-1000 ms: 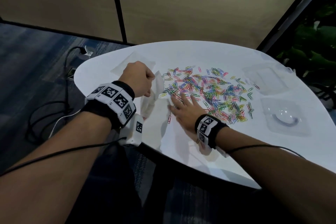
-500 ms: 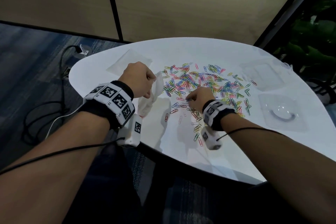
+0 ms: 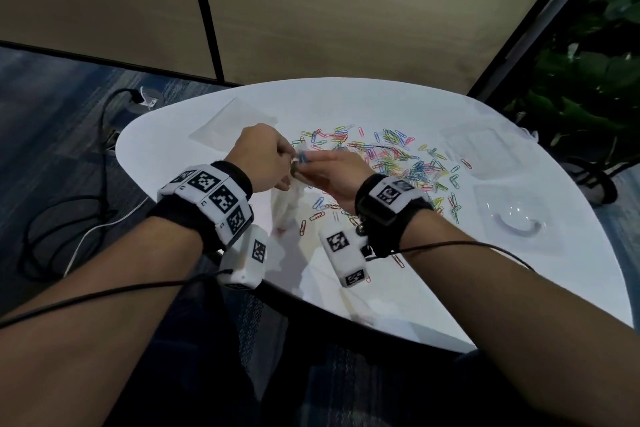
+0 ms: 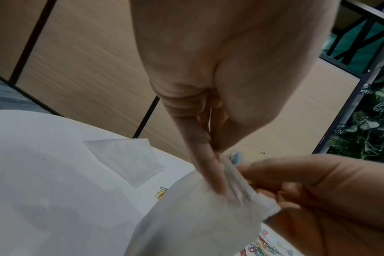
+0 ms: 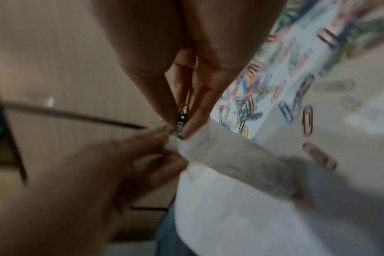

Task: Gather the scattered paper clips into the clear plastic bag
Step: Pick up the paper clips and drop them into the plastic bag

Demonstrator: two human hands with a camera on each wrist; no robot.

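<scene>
My left hand [image 3: 266, 159] pinches the bunched top of the clear plastic bag [image 3: 289, 203], which hangs down over the white table [image 3: 450, 288]; the left wrist view shows the bag [image 4: 197, 216] under my fingers [image 4: 206, 166]. My right hand [image 3: 332, 172] is at the bag's mouth, pinching a small bunch of paper clips [image 5: 182, 119] between thumb and fingertips. Several coloured paper clips [image 3: 398, 159] lie scattered on the table beyond the hands, with a few loose ones [image 3: 318, 211] nearer me.
Another flat clear bag [image 3: 232, 125] lies at the table's far left. Two clear plastic packs [image 3: 474, 146] [image 3: 512, 222] sit at the right. Cables [image 3: 69, 211] run over the floor on the left; a plant [image 3: 588, 80] stands at the right.
My right hand left the pile, closed on a bunch of clips and rose leftward to the bag's mouth. The left hand kept its grip on the bag.
</scene>
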